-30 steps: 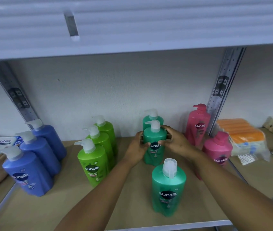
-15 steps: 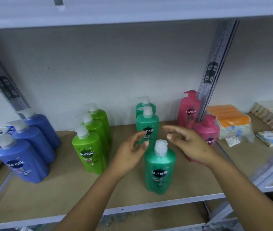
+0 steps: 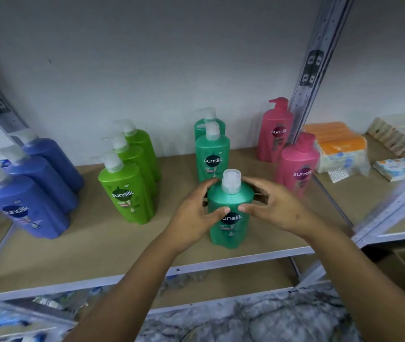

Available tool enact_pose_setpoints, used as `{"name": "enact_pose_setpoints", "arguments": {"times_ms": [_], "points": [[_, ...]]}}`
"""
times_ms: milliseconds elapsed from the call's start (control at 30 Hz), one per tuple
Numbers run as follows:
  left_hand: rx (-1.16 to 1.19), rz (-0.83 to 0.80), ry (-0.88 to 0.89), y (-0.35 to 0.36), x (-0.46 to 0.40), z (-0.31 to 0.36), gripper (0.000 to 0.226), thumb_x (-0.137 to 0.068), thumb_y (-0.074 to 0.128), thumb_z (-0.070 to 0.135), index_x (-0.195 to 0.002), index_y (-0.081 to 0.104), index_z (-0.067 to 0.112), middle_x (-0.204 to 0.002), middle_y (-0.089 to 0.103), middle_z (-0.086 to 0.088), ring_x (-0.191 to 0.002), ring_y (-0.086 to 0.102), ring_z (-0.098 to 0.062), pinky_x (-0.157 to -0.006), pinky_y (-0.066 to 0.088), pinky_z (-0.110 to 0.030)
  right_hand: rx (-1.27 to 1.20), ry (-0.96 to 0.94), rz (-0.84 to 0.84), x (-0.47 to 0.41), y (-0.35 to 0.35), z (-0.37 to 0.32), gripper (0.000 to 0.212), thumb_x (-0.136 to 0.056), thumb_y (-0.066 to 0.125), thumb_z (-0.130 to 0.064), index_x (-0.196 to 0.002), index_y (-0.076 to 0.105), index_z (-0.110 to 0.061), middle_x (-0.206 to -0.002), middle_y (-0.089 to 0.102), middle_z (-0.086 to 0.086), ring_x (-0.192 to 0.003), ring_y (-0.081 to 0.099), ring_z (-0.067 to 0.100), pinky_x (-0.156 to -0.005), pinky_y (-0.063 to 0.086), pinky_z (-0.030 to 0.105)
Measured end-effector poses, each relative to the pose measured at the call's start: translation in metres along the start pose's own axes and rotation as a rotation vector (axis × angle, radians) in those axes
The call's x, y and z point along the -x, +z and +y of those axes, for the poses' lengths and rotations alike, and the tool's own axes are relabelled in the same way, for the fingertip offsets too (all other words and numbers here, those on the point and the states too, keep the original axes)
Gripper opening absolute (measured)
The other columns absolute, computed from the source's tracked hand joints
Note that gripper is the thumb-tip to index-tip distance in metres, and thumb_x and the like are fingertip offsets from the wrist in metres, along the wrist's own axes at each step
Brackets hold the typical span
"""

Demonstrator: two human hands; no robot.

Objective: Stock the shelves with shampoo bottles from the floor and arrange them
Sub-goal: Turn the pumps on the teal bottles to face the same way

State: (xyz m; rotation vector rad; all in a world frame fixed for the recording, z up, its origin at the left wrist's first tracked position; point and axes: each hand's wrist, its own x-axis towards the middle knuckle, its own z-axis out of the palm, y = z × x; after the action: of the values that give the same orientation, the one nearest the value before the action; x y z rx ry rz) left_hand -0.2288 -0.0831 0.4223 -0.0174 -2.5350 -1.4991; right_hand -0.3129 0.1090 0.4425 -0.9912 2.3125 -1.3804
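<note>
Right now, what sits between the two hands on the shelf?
In the head view, the front teal bottle stands between the left hand and right hand; both grip its shoulders, thumbs on the front just above its label.

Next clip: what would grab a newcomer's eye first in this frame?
Both hands, the left hand and right hand, curl around the front teal shampoo bottle at the middle of the shelf. Around it stand colour-sorted rows: blue bottles at left, lime green bottles beside them, pink bottles at right.
</note>
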Motion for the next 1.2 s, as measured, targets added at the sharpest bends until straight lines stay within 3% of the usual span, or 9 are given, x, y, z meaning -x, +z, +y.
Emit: {"name": "enact_pose_setpoints", "arguments": {"times_ms": [100,200,467,633,767,833,933,1200], "points": [[-0.010,0.023,-0.004,0.000,-0.003,-0.003,0.061,-0.082,0.073,0.026,-0.136,0.044,0.023,-0.132,0.054,0.008,-0.114,0.055,-0.007,-0.097,0.046,-0.021,0.005,-0.010,0.017,-0.002,0.003,-0.002,0.056,-0.073,0.073,-0.034,-0.121,0.047,-0.046,-0.124,0.054,-0.029,-0.118,0.052,-0.008,-0.100,0.040,0.015],[-0.018,0.046,-0.013,-0.002,-0.007,-0.003,0.060,-0.082,0.073,0.026,-0.135,0.046,0.022,-0.126,0.056,0.011,-0.112,0.056,-0.005,-0.097,0.045,-0.018,-0.003,-0.012,0.027,-0.008,0.002,-0.003,0.055,-0.075,0.075,-0.027,-0.120,0.049,-0.045,-0.121,0.055,-0.031,-0.116,0.053,-0.010,-0.098,0.040,0.012],[-0.071,0.105,-0.034,-0.013,-0.028,-0.011,0.063,-0.079,0.075,0.032,-0.136,0.047,0.027,-0.128,0.060,0.008,-0.113,0.057,-0.008,-0.099,0.047,-0.029,-0.028,-0.019,0.012,-0.038,0.001,-0.003,0.059,-0.078,0.076,-0.010,-0.122,0.051,-0.040,-0.122,0.057,-0.026,-0.117,0.054,-0.006,-0.103,0.041,0.022],[-0.062,0.116,-0.041,-0.020,-0.042,-0.017,0.062,-0.078,0.075,0.034,-0.134,0.048,0.028,-0.125,0.062,0.009,-0.111,0.059,-0.006,-0.098,0.049,-0.031,-0.079,-0.013,0.007,-0.059,0.001,0.002,0.059,-0.077,0.076,-0.006,-0.128,0.055,-0.027,-0.128,0.061,-0.009,-0.119,0.056,0.007,-0.105,0.043,0.036],[-0.067,0.116,-0.046,-0.024,-0.051,-0.021,0.063,-0.077,0.074,0.038,-0.134,0.049,0.027,-0.124,0.063,0.008,-0.111,0.059,-0.006,-0.098,0.049,-0.033,-0.088,-0.009,0.003,-0.070,0.001,0.003,0.058,-0.078,0.074,-0.004,-0.120,0.053,-0.038,-0.123,0.060,-0.016,-0.114,0.057,0.000,-0.102,0.044,0.025],[-0.071,0.122,-0.050,-0.024,-0.055,-0.022,0.064,-0.075,0.073,0.041,-0.133,0.050,0.027,-0.123,0.063,0.008,-0.111,0.060,-0.007,-0.098,0.049,-0.033,-0.090,0.002,0.001,-0.074,0.001,0.003,0.057,-0.078,0.073,-0.002,-0.121,0.052,-0.034,-0.122,0.059,-0.016,-0.110,0.057,-0.005,-0.099,0.044,0.017],[-0.087,0.109,-0.060,-0.025,-0.061,-0.023,0.062,-0.078,0.074,0.037,-0.134,0.049,0.026,-0.124,0.063,0.006,-0.111,0.060,-0.009,-0.098,0.049,-0.033,-0.100,0.011,0.000,-0.079,0.000,0.004,0.057,-0.079,0.073,-0.003,-0.126,0.052,-0.030,-0.123,0.060,-0.013,-0.115,0.057,0.003,-0.100,0.043,0.021],[-0.075,0.099,-0.071,-0.024,-0.073,-0.028,0.065,-0.074,0.073,0.043,-0.133,0.050,0.027,-0.123,0.064,0.006,-0.110,0.062,-0.010,-0.097,0.050,-0.037,-0.105,0.008,0.020,-0.087,-0.002,0.006,0.057,-0.080,0.072,-0.002,-0.116,0.053,-0.042,-0.120,0.060,-0.018,-0.116,0.057,0.003,-0.100,0.043,0.024]]}}
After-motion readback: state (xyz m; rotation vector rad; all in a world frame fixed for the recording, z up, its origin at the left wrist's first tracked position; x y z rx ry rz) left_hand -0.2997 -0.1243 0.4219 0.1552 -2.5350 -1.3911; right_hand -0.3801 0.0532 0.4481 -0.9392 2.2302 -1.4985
